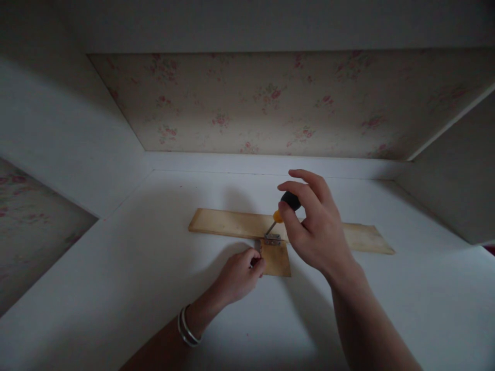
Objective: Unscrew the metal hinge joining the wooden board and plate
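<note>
A screwdriver with a yellow and black handle is gripped in my right hand, its shaft slanting down to the left. Its tip meets a small metal hinge. The hinge lies across the joint between a long wooden board and a short wooden piece. With fingers curled and pinched, my left hand rests at the left edge of the short piece. Whether those fingers hold something small is hidden. A silver bangle circles my left wrist.
Both wooden pieces lie on a white surface. Low white walls edge it at the back and sides. Behind is a panel with a floral pattern. Another floral area shows at the left.
</note>
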Action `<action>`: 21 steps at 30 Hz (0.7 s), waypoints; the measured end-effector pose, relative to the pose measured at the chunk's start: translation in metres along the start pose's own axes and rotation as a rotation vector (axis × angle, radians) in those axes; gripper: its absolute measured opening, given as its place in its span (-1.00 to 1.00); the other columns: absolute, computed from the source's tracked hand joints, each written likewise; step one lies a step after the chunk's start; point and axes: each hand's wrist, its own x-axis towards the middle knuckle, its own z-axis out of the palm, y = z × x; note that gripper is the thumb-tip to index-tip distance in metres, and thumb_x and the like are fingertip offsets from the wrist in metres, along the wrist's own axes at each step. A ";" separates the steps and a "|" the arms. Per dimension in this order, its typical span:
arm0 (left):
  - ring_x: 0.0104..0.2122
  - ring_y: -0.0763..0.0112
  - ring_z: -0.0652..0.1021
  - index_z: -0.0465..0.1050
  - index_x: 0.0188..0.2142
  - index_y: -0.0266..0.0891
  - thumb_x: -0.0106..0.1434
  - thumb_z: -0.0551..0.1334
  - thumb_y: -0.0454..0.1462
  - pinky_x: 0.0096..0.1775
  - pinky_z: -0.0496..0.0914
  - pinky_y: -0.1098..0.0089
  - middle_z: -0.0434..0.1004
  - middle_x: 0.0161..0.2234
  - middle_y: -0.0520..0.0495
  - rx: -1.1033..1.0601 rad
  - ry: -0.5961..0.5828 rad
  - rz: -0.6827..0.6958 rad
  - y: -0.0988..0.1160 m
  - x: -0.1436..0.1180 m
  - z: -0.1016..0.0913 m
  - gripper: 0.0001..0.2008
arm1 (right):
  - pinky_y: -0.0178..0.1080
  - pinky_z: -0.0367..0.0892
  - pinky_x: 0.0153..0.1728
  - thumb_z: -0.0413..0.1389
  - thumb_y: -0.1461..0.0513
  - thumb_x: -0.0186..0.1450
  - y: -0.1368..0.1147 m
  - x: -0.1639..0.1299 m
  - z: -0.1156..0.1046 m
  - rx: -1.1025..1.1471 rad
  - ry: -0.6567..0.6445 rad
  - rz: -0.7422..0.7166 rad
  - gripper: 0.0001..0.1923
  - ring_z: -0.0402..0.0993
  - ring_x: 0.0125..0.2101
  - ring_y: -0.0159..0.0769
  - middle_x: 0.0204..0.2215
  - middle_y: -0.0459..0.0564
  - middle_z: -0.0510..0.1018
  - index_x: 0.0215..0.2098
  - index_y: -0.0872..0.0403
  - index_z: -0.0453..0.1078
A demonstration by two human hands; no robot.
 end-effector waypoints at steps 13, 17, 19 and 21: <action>-0.57 0.47 0.46 0.35 -0.44 -0.22 0.30 0.04 -0.13 -0.44 0.21 0.45 0.52 -0.50 0.01 0.014 0.004 0.028 -0.005 0.004 0.001 -0.72 | -0.23 0.27 -0.35 0.01 0.01 0.37 -0.006 0.000 -0.001 -0.456 0.018 0.040 -0.69 0.49 -0.31 -0.21 -0.30 0.02 0.56 -0.16 0.08 0.36; -0.58 0.48 0.45 0.36 -0.43 -0.22 0.30 0.04 -0.13 -0.45 0.21 0.45 0.53 -0.50 0.02 0.003 -0.004 0.028 -0.004 0.004 0.000 -0.72 | -0.24 0.01 -0.54 -0.15 -0.08 0.40 -0.019 0.023 -0.015 -0.777 -0.283 0.076 -0.56 0.48 -0.50 -0.19 -0.40 0.02 0.58 -0.20 0.04 0.37; -0.59 0.47 0.45 0.38 -0.41 -0.22 0.29 0.04 -0.13 -0.46 0.20 0.45 0.54 -0.50 0.01 0.013 -0.012 0.018 -0.002 0.003 -0.002 -0.73 | -0.24 -0.03 -0.55 -0.18 -0.11 0.39 -0.020 0.040 -0.021 -0.866 -0.438 0.071 -0.51 0.48 -0.52 -0.14 -0.47 0.08 0.57 -0.22 0.06 0.38; -0.58 0.47 0.45 0.39 -0.41 -0.23 0.29 0.04 -0.14 -0.46 0.20 0.45 0.54 -0.50 -0.01 0.024 -0.019 0.009 0.000 0.003 -0.003 -0.73 | -0.24 -0.02 -0.53 -0.16 -0.12 0.37 -0.017 0.057 -0.025 -0.858 -0.581 0.047 -0.51 0.49 -0.48 -0.10 -0.45 0.12 0.57 -0.18 0.06 0.38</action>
